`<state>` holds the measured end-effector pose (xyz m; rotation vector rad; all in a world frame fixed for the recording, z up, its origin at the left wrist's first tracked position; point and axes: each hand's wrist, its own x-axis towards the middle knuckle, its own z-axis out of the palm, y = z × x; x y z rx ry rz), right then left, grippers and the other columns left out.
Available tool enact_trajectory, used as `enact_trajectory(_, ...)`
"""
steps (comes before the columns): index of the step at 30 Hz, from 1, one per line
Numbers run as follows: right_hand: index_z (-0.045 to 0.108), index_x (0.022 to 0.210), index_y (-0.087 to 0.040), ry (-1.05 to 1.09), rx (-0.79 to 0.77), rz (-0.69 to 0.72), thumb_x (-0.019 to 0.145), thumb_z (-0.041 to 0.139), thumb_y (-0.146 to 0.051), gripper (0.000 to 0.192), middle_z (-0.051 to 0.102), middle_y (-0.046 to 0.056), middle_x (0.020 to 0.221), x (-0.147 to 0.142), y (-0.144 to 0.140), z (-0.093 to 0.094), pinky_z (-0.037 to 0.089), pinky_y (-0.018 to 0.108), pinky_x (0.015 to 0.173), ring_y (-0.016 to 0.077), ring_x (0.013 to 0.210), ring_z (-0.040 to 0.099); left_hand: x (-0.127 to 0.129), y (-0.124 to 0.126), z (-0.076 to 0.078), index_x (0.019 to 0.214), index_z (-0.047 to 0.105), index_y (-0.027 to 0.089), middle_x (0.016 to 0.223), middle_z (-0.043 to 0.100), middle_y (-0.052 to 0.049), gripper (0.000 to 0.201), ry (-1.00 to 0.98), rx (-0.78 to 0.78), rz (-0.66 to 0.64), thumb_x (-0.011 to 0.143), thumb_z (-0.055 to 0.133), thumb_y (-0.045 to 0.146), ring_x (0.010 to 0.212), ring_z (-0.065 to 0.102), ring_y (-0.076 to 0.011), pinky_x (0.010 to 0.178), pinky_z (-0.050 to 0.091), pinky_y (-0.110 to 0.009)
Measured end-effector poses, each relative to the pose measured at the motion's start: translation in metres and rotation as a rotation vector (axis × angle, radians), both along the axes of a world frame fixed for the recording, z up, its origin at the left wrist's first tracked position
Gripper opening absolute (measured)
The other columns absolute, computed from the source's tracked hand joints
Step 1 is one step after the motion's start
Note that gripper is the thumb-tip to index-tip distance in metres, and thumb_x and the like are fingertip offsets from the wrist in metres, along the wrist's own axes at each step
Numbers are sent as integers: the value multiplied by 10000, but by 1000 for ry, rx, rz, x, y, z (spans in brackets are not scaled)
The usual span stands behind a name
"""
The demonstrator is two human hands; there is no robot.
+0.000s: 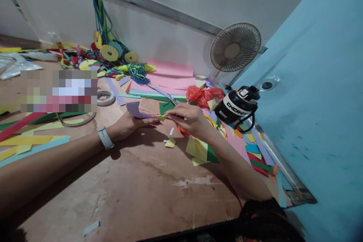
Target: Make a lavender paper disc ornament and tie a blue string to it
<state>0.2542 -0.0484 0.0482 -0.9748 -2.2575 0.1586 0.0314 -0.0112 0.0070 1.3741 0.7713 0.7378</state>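
My left hand [129,124] rests on the brown floor and holds a curled purple paper strip [135,109]. My right hand [187,118] pinches a small yellow paper piece [162,117] against the end of that strip. Both hands meet at the middle of the view. A white watch band [105,138] circles my left wrist. Small yellow scraps [170,143] lie just below the hands, and yellow and green paper sheets [200,149] lie under my right forearm.
A black bottle [237,106] lies to the right beside a red plastic bag [203,95]. A small fan [235,47] stands at the wall. Tape rolls [105,97], pink sheets [170,73], coloured strips [31,144] and hanging paper discs [109,52] surround the floor area.
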Motion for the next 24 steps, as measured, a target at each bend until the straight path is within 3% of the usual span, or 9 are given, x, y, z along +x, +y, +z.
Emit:
enact_trajectory(13, 722, 960, -179, 45, -17, -2, 925, 546, -286, 208, 670, 47, 767, -9, 1, -9, 480, 263, 652, 140, 711, 608, -1, 1, -3, 875, 777, 155, 841, 766, -85, 255, -28, -66, -9, 705, 793, 345, 773, 703, -200, 769, 578, -304)
enact_trajectory(18, 711, 933, -168, 110, -54, -16, 912, 570, -250, 164, 674, 34, 772, -6, 1, -1, 486, 257, 674, 127, 716, 614, -1, 1, -5, 947, 764, 156, 928, 762, -93, 315, -88, -122, 22, 702, 795, 353, 864, 704, -218, 834, 571, -330)
enact_trajectory(24, 709, 1024, -169, 45, 71, -4, 880, 621, -275, 199, 613, 46, 839, -4, 2, -7, 475, 232, 640, 123, 750, 577, 0, -1, 3, 994, 762, 154, 1043, 740, -114, 371, -13, 4, -1, 712, 772, 395, 974, 681, -283, 892, 547, -397)
